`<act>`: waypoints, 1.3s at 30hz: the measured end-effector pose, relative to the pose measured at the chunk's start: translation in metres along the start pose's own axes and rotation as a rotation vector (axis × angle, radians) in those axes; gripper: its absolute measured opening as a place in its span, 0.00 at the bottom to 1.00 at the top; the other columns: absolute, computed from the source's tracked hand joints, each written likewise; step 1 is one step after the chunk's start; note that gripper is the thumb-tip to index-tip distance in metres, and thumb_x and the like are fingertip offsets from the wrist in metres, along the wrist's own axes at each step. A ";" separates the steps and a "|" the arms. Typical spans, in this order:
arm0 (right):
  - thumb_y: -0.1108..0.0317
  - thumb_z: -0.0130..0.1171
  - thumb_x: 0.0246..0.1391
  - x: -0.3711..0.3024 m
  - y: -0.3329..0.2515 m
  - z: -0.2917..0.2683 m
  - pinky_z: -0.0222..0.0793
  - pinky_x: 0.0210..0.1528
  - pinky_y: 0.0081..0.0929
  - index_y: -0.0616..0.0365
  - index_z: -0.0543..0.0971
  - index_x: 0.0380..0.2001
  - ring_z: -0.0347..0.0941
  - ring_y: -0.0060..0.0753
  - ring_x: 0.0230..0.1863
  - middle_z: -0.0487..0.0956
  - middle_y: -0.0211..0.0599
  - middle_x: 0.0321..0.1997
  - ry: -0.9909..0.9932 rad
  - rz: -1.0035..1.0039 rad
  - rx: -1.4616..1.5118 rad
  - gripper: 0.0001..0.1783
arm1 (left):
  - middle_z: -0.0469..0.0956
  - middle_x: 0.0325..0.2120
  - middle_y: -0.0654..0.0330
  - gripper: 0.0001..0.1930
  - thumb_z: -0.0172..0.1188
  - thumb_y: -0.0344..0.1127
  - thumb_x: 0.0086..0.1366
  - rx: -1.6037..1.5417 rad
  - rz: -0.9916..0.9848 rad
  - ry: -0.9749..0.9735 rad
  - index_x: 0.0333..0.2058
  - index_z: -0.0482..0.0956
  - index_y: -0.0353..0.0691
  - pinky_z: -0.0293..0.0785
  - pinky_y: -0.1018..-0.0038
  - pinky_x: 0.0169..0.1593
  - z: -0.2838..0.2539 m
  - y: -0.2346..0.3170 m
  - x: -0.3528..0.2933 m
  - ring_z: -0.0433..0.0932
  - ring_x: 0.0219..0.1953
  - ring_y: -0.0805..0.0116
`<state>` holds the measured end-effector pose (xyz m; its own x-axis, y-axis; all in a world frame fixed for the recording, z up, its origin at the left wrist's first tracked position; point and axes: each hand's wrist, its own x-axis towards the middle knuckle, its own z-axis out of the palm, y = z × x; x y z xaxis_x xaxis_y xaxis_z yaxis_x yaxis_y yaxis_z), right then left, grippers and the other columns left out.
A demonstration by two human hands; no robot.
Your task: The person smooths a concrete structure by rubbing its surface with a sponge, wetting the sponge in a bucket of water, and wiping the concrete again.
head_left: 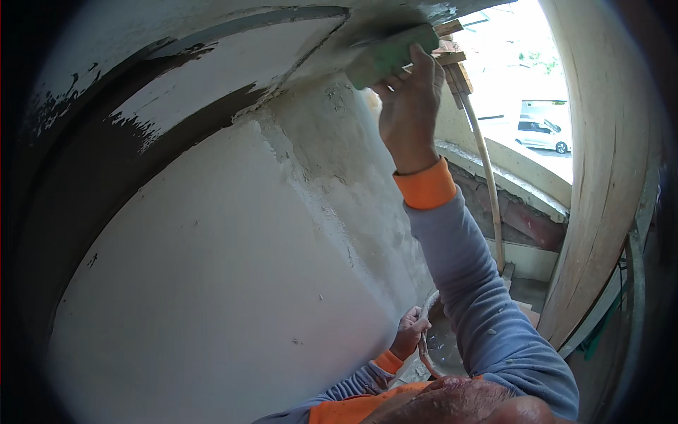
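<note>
My right hand (pixel 412 109) is raised high and grips a green plastering float (pixel 390 58). The float's flat side lies up against the grey underside overhead, where wet-looking plaster shows. Lower down, my left hand (pixel 408 334) closes around the rim of a round basin (pixel 424 348). Inside that basin lies some grey wet mix (pixel 445 343), partly hidden by my right sleeve. Beneath the float runs a rough grey plastered strip of wall (pixel 328 131), bordering a smooth pale wall (pixel 212 261).
A dark curved band (pixel 92 184) arches along the upper left. At right stand a thick wooden post (pixel 600 162) and a thin wooden pole (pixel 487 169) with short boards (pixel 455 71) at its top. Outside the opening, a white van (pixel 540 133) is parked beyond a low ledge (pixel 530 177).
</note>
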<state>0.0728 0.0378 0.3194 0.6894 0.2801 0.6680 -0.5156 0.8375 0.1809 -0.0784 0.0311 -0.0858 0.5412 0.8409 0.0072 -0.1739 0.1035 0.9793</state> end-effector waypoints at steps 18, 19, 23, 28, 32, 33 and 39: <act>0.55 0.51 0.61 -0.008 -0.010 -0.011 0.68 0.51 0.36 0.59 0.67 0.46 0.71 0.32 0.44 0.71 0.41 0.44 -0.030 0.034 0.010 0.19 | 0.66 0.23 0.70 0.05 0.54 0.26 0.53 -0.035 0.005 0.019 0.30 0.68 0.40 0.62 0.83 0.30 0.003 0.003 -0.004 0.64 0.24 0.81; 0.54 0.52 0.60 0.004 -0.026 -0.011 0.69 0.49 0.37 0.61 0.67 0.46 0.71 0.32 0.44 0.70 0.40 0.45 -0.049 0.026 0.047 0.22 | 0.66 0.23 0.69 0.05 0.54 0.26 0.53 -0.021 0.001 0.011 0.30 0.68 0.40 0.62 0.83 0.30 0.007 0.006 -0.004 0.64 0.24 0.81; 0.56 0.52 0.59 -0.040 0.007 0.014 0.71 0.46 0.36 0.60 0.66 0.51 0.71 0.31 0.45 0.72 0.38 0.41 -0.148 0.138 -0.175 0.23 | 0.67 0.23 0.69 0.06 0.54 0.26 0.54 0.014 0.004 -0.005 0.31 0.68 0.40 0.63 0.83 0.31 -0.008 -0.004 0.001 0.64 0.25 0.81; 0.54 0.52 0.58 -0.052 0.012 -0.004 0.68 0.46 0.27 0.57 0.66 0.52 0.70 0.29 0.45 0.72 0.36 0.41 -0.101 0.339 -0.074 0.24 | 0.67 0.24 0.69 0.06 0.53 0.26 0.54 0.004 -0.004 -0.011 0.32 0.68 0.40 0.63 0.83 0.32 -0.006 -0.001 -0.006 0.64 0.26 0.81; 0.53 0.50 0.60 -0.007 0.021 -0.019 0.68 0.47 0.31 0.56 0.65 0.48 0.70 0.35 0.46 0.72 0.40 0.45 -0.006 0.320 0.116 0.21 | 0.66 0.24 0.69 0.05 0.53 0.26 0.54 0.007 -0.003 -0.009 0.31 0.68 0.40 0.62 0.83 0.32 -0.005 -0.002 -0.006 0.64 0.26 0.81; 0.53 0.50 0.60 -0.004 0.021 -0.014 0.68 0.47 0.32 0.56 0.64 0.48 0.70 0.35 0.45 0.72 0.40 0.44 -0.016 0.306 0.170 0.21 | 0.66 0.24 0.69 0.06 0.53 0.27 0.54 0.005 -0.001 -0.009 0.31 0.68 0.40 0.62 0.83 0.32 -0.005 -0.004 -0.005 0.64 0.26 0.81; 0.55 0.51 0.60 -0.039 0.037 -0.003 0.69 0.52 0.42 0.56 0.64 0.47 0.70 0.38 0.46 0.71 0.43 0.44 -0.170 0.381 0.045 0.20 | 0.66 0.21 0.70 0.07 0.53 0.23 0.53 -0.034 -0.008 0.029 0.30 0.67 0.42 0.62 0.85 0.27 -0.005 -0.001 -0.007 0.63 0.22 0.84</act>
<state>0.0287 0.0593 0.2978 0.3531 0.4811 0.8024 -0.7420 0.6664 -0.0731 -0.0865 0.0275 -0.0884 0.5189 0.8548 -0.0066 -0.1977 0.1275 0.9719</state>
